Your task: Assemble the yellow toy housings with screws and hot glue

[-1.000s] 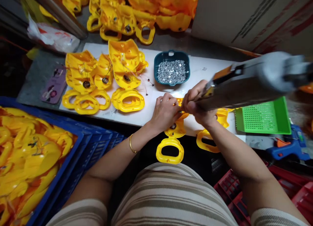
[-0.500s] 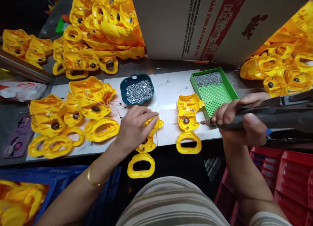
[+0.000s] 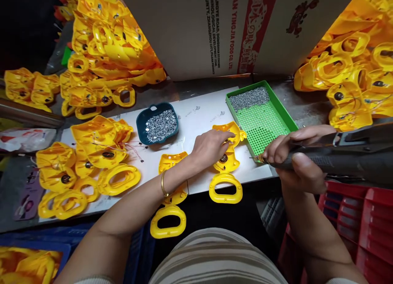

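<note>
My right hand [image 3: 302, 157] grips a dark electric screwdriver [image 3: 334, 155], its thin bit pointing left, just right of a yellow plastic shell half [image 3: 231, 166] and apart from it. This shell has a round dark part, thin wires and a handle loop [image 3: 226, 188] hanging over the board's front edge. My left hand [image 3: 211, 149] lies over the shell's middle, thumb and index finger drawn together. Whatever is between the fingertips is hidden. Under my left forearm a second yellow shell half [image 3: 172, 160] is partly covered; its loop [image 3: 168, 222] also hangs over the edge.
A green tray [image 3: 284, 108] and a dark teal bin [image 3: 141, 130] hold small metal screws. Several yellow shells with wires [image 3: 102, 147] are stacked left. A large carton [image 3: 196, 34] stands behind, between yellow heaps. Red crates [image 3: 356, 222] stand lower right, a blue crate [image 3: 66, 251] lower left.
My left hand has moved right from the left shell to the right one. The screwdriver's bit has come away from the right shell. The whole view has shifted slightly.
</note>
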`<state>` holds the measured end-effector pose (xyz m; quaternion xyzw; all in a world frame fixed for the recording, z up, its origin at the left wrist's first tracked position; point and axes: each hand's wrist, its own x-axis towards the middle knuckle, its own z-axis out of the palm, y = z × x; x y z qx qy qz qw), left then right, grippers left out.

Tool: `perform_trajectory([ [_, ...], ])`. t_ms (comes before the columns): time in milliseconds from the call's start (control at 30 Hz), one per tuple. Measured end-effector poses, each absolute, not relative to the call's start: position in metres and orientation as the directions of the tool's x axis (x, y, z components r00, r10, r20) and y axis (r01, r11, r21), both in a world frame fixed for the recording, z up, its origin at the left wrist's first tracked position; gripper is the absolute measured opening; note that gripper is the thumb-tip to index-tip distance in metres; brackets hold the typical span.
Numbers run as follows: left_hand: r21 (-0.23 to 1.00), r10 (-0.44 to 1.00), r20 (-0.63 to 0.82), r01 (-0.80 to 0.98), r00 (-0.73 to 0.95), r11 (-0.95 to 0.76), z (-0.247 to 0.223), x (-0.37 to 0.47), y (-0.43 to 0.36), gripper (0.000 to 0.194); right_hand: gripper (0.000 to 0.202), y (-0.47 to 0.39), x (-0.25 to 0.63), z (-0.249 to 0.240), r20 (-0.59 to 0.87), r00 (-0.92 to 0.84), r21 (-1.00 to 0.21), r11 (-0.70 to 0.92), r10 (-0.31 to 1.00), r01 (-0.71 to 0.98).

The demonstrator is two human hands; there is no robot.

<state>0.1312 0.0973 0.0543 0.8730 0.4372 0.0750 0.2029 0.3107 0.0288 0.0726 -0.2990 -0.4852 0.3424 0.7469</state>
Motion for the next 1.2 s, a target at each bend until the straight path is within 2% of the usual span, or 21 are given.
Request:
perform_trajectory([
  [100,0.659,0.849,-0.010,0.642,0.528,-0.391,0.047,0.126,0.096,0.026,0.020,0.031,0.313,0.071,0.511,0.308,-0.786,0.582,0.802,-0.210],
  [200,0.811,0.878,-0.115,0.555,0.464,-0.187,0.043,0.126,0.098,0.017,0.021,0.032,0.312,0.071,0.517,0.308,-0.781,0.587,0.799,-0.213],
  [500,0.885,0.818,-0.416,0.383,0.398,0.264,0.052,0.136,0.099,0.012,0.019,0.034,0.310,0.071,0.534,0.281,-0.778,0.594,0.797,-0.205],
  [600,0.882,0.812,-0.437,0.359,0.385,0.305,0.051,0.138,0.097,0.014,0.020,0.031,0.313,0.071,0.511,0.307,-0.790,0.580,0.803,-0.202],
  [667,0.872,0.810,-0.434,0.408,0.395,0.269,0.050,0.139,0.095,0.020,0.022,0.029,0.315,0.072,0.505,0.337,-0.790,0.583,0.794,-0.190],
  [733,0.864,0.816,-0.390,0.477,0.426,0.164,0.049,0.139,0.093,0.026,0.023,0.028,0.318,0.076,0.516,0.368,-0.783,0.600,0.774,-0.165],
  [833,0.822,0.842,-0.211,0.556,0.497,-0.122,0.048,0.139,0.091,0.029,0.023,0.028,0.326,0.084,0.524,0.401,-0.779,0.613,0.751,-0.131],
  [933,0.726,0.811,-0.057,0.582,0.582,-0.366,0.045,0.139,0.090,0.030,0.024,0.029,0.338,0.089,0.503,0.432,-0.793,0.598,0.749,-0.113],
  [1067,0.593,0.768,0.062,0.595,0.638,-0.542,0.035,0.137,0.088,0.032,0.025,0.034,0.352,0.086,0.488,0.527,-0.792,0.607,0.696,-0.068],
  [1200,0.485,0.725,0.152,0.588,0.672,-0.647,0.028,0.135,0.085,0.034,0.021,0.042,0.359,0.076,0.469,0.634,-0.812,0.583,0.615,0.035],
])
